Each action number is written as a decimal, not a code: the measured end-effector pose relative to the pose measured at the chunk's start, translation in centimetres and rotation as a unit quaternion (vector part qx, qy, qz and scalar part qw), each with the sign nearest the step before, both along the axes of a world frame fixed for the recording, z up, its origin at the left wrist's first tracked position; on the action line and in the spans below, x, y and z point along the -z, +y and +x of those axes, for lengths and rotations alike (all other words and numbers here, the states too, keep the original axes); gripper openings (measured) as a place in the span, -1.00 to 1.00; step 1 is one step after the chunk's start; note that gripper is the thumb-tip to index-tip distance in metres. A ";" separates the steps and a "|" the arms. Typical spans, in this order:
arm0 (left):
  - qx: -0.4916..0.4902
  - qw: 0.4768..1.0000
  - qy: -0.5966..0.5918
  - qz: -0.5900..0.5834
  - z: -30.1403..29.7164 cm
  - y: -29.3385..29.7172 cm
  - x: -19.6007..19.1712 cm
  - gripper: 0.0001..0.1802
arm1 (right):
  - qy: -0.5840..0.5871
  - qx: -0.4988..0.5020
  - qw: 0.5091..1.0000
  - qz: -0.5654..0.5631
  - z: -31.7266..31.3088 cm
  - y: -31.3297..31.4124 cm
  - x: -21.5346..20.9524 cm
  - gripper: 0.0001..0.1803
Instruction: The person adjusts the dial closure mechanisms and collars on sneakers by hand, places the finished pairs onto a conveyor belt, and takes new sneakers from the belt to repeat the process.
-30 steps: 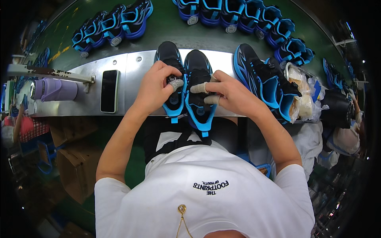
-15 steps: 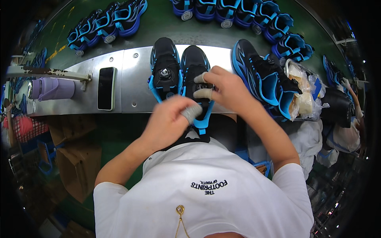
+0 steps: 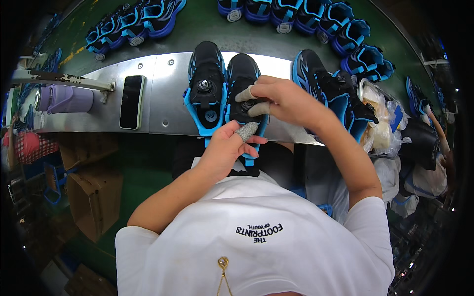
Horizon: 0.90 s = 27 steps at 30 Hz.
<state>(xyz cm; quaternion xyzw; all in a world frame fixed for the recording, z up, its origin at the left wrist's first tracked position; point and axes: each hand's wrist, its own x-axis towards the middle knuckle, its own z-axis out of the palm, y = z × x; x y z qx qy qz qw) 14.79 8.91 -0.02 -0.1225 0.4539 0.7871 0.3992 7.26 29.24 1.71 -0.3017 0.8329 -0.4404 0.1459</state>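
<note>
In front of me, a black-and-blue sneaker point(image 3: 243, 71) points away, its heel reaching past the table's near edge. My right hand point(image 3: 284, 101), with pale covers on its fingertips, pinches at the round dial on this sneaker's tongue; the fingers partly hide the dial. My left hand point(image 3: 226, 150) is over the same shoe's opening, a grey knitted sleeve on its thumb. The thumb lies by the tongue and the other fingers stretch out apart. Just left stands a matching sneaker point(image 3: 206, 64), its dial and insole showing, with no hand on it.
Another pair of sneakers point(image 3: 316, 74) stands to the right, beside a tray of plastic-wrapped items point(image 3: 380, 121). A phone point(image 3: 132, 102) and a purple bottle point(image 3: 69, 104) lie left, below a chipped metal bar point(image 3: 64, 79). More sneakers point(image 3: 296, 17) line the green surface beyond the metal table edge.
My left hand has shifted slightly right and its fingers have spread out. My right hand stays at the dial, its fingers slightly moved. The view has shifted a little.
</note>
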 end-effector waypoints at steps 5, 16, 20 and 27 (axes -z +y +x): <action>-0.046 0.996 0.003 -0.070 0.5 1.4 0.0 -0.74 | 0.085 0.117 0.980 0.138 2.4 -1.1 -0.5 -0.61; -0.017 0.998 0.011 -0.059 0.1 1.5 0.2 -0.74 | -0.009 0.052 0.997 0.055 1.5 -0.3 -1.9 -0.59; -0.045 0.997 -0.009 -0.070 0.1 2.2 -0.8 -0.77 | 0.023 0.131 0.990 0.044 2.6 -1.1 0.4 -0.65; -0.043 0.996 -0.008 -0.082 0.0 2.0 -0.5 -0.77 | -0.013 0.046 0.999 0.019 1.4 -0.3 -0.3 -0.55</action>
